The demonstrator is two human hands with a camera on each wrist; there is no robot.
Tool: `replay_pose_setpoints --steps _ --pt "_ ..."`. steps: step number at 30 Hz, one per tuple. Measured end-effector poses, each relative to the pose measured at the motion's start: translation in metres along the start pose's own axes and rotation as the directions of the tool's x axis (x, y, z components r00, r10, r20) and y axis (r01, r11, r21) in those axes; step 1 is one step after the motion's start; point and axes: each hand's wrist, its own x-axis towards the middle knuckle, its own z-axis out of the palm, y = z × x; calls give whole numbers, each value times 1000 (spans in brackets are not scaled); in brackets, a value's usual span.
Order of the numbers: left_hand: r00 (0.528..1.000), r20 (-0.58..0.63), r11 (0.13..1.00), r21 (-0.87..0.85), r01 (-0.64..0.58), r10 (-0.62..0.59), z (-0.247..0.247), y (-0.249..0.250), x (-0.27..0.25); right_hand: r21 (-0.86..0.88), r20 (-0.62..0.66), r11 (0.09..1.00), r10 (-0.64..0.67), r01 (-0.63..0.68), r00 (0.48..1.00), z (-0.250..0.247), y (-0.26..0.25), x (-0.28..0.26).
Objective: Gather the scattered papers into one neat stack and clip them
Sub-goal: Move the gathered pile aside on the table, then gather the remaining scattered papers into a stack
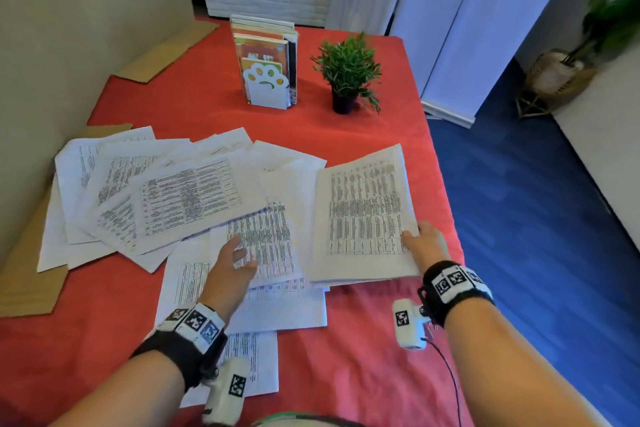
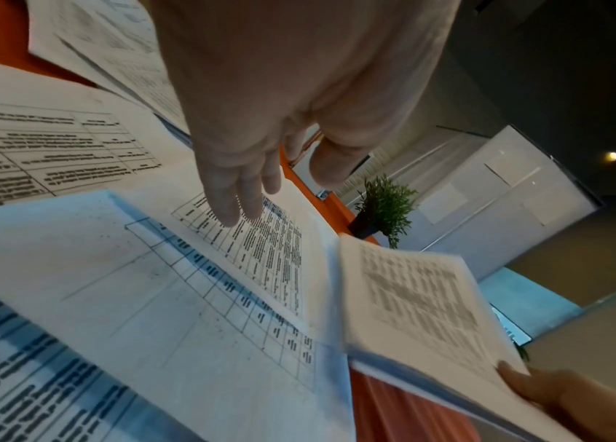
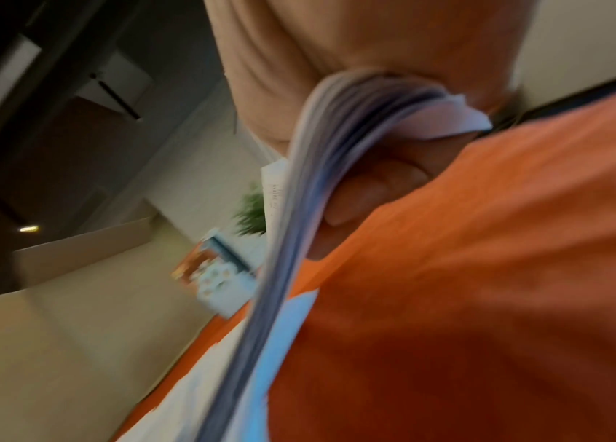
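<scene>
Near the right edge of the red table [image 1: 194,104], the right hand [image 1: 424,241] is pinching a gathered stack [image 1: 363,215] at its near right corner, thumb on top and fingers curled beneath, lifting that side. The left hand [image 1: 230,265] is hovering with straight, loosely spread fingers over a printed sheet [image 1: 268,239] just beside the stack. Scattered papers [image 1: 156,191] are lying overlapped toward the left edge. A book holder [image 1: 266,62] and potted plant [image 1: 348,71] are standing near the far edge.

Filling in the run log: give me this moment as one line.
phase: gathering | right hand: grips paper stack | left hand: open over loose sheet | scattered papers: remain | clip: unseen
</scene>
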Motion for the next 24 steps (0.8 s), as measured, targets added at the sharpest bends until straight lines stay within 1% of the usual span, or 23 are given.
replay_pose_setpoints --steps 2,4,7,10,12,13,14,16,18,21,22,24 --pt "999 -34 999 33 3 -2 1 -3 -1 -32 -56 999 29 -31 998 -24 13 14" --pt "998 -65 998 64 8 -4 0 -6 -2 -72 -87 995 59 -65 994 -38 25 28" --pt "996 -88 995 98 27 -18 -4 -12 -4 -170 -91 983 59 -74 994 -45 36 43" --pt "993 -111 994 95 48 -37 -11 -17 -9 -274 -119 955 88 -117 989 -44 37 48" --pt "991 -129 992 111 51 -37 -18 -19 -12 -415 -182 893 108 -176 977 -37 34 44" --pt "989 -141 991 123 57 -39 -22 -21 -13 -495 -201 850 91 -181 975 -31 30 41" --pt "988 -151 989 134 64 -44 -26 -23 -12 -553 -195 818 56 -157 979 -25 26 36" --pt "983 -181 981 179 73 -40 -38 -29 -8 -578 -128 813 -14 -63 992 -9 18 28" --pt "976 -217 966 246 82 -28 -51 -35 0 -535 -24 844 -64 41 998 15 12 20" --pt "958 -284 953 280 113 -31 -75 -39 14 -347 136 920 -141 180 981 54 -1 -3" --pt "949 -316 947 299 120 -20 -84 -38 18 -295 168 934 -160 204 973 67 -7 -13" --pt "916 -401 933 322 160 -18 -103 -36 27 -260 222 940 -164 221 961 92 -15 -29"
